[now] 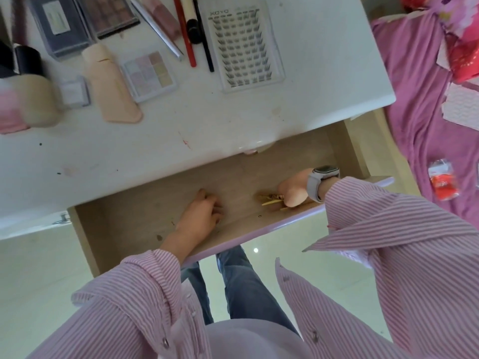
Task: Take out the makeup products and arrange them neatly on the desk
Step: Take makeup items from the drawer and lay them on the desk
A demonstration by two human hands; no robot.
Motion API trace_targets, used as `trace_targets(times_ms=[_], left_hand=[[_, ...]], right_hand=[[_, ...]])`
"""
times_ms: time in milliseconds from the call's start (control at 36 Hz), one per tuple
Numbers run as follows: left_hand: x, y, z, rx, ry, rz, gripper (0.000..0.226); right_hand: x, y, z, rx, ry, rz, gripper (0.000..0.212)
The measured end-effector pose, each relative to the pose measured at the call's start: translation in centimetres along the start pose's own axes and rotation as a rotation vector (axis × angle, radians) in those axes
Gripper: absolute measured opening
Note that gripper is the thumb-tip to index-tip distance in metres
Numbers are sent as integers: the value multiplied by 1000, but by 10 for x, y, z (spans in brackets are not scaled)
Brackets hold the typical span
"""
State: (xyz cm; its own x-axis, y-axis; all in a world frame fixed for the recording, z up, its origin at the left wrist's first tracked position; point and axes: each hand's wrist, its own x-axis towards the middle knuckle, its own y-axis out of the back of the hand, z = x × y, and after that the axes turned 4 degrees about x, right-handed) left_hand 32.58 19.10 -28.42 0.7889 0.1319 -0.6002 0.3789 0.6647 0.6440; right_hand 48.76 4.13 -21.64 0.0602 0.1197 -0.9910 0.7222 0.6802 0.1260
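- Two hands are down in the open drawer [124,224], below the worktop [129,156] edge.
- Left hand [204,216]: palm down on the drawer floor at about 6 o'clock of the view, fingers [216,203] loosely curled; whether they pinch something small underneath cannot be told.
- Right hand [293,191]: at 3 o'clock from the left hand, bent at the wrist, a watch [321,181] on it. Fingers are hidden from this angle; they appear to close on a gold clip [270,198], but the grip itself cannot be confirmed.
- Gold clip: lies on the drawer floor touching the right hand, prongs pointing toward 9 o'clock. Judged light, stiff, thin and a bit slippery; best taken by a pinch across its body near the hinge end, not by the prong tips.
- Already set out on the worktop, toward 12 o'clock:
  - lash tray [246,47], flat and rigid with a likely fragile clear cover; lift by the long edges.
  - red pencil [185,35] and black pencil [204,40], side by side, prone to roll.
  - pale palette [150,73], hard and smooth.
  - peach tube [111,84], soft-walled, lying flat just beside the palette.
  - brown palette [111,14] and dark box [59,24], at 11 o'clock.
- Drawer looks nearly emptied, so the task is judged close to done.
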Motion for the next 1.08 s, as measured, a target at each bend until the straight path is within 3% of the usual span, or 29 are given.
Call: trace_targets(times_ms=[361,556,750,889,1083], left_hand=[[-46,23,-4,-105,-47,181,14],[-62,37,-5,-131,-54,293,14],[-81,58,-13,-302,-4,383,19],[-98,88,-22,-519,69,581,26],[-109,142,-61,-823,276,901,24]], right_hand=[[-18,-13,-16,55,45,147,28],[-26,-24,-28,201,171,283,2],[-47,-10,-55,266,343,375,15],[-67,24,-82,535,528,461,13],[-79,74,-141,869,628,579,23]])
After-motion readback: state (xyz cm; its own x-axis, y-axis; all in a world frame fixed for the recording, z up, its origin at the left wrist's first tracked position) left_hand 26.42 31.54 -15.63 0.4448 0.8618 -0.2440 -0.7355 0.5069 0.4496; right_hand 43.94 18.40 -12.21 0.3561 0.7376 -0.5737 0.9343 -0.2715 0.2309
